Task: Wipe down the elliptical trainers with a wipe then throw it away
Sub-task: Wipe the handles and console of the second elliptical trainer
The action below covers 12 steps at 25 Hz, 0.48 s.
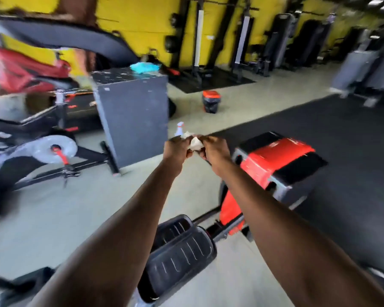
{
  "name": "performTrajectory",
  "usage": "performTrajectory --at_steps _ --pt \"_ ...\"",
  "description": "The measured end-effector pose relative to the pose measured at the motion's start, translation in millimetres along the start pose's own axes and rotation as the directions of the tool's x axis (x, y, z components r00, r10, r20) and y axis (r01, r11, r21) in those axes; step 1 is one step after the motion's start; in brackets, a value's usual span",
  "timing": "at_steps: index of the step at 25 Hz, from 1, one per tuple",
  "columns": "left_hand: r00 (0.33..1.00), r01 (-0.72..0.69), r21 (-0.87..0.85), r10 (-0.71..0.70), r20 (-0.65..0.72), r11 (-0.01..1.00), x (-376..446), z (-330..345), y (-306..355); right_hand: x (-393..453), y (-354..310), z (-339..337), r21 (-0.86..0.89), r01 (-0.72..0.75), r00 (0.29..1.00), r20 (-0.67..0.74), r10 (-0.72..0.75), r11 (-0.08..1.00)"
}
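Both arms reach out at chest height in a gym as the left hand and the right hand meet around a crumpled white wipe, each pinching a side of it with curled fingers, the wad bunched between the two thumbs. The two-handed hold suggests the wipe is being balled up or refolded, either to present a fresh face for more wiping or to compact it for disposal; the blur of the frame makes it impossible to say which. Below the forearms, close to the person's body, lies the ribbed black pedal of an elliptical trainer, and under and to the right of the right hand sits that machine's red and black housing. Just beyond the left hand's fingertips a small spray bottle stands on the floor, left within easy reach. Farther ahead of both hands, well apart from them, a red bin lined with a black bag waits on the pale floor, the likely destination for the wipe. To the left of the left hand rises a dark plyo box with a turquoise cloth on top.
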<state>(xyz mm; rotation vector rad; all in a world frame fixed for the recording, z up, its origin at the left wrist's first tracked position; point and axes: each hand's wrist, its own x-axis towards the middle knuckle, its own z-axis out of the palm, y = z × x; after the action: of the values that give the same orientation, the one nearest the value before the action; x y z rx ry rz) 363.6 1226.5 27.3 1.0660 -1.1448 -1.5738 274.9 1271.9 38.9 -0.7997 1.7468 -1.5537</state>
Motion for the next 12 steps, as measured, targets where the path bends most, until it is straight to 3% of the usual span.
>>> performTrajectory --at_steps 2,5,8,10,11,12 --pt "0.979 -0.053 -0.005 0.051 -0.198 0.999 15 -34 5 17 3 39 0.035 -0.027 0.973 0.228 0.018 0.999" --pt "0.914 -0.096 -0.012 0.084 -0.396 0.995 9 -76 10 18 0 82 0.104 -0.044 0.831 0.556 -0.021 0.994" --pt "0.79 -0.142 -0.012 0.106 -0.603 0.99 -26 -103 24 2 -12 112 0.046 0.016 0.714 0.699 -0.044 0.999" --pt "0.704 -0.194 0.002 0.141 -0.696 0.981 -53 -118 30 -16 -16 127 0.024 0.009 0.597 0.801 -0.025 1.0" --pt "0.65 -0.218 0.026 0.165 -0.742 0.976 -68 -125 35 -29 -17 136 0.044 0.08 0.555 0.828 -0.082 0.996" --pt "0.595 -0.233 0.066 0.195 -0.78 0.97 -82 -132 40 -40 -20 146 0.094 0.247 0.532 0.819 -0.216 0.964"
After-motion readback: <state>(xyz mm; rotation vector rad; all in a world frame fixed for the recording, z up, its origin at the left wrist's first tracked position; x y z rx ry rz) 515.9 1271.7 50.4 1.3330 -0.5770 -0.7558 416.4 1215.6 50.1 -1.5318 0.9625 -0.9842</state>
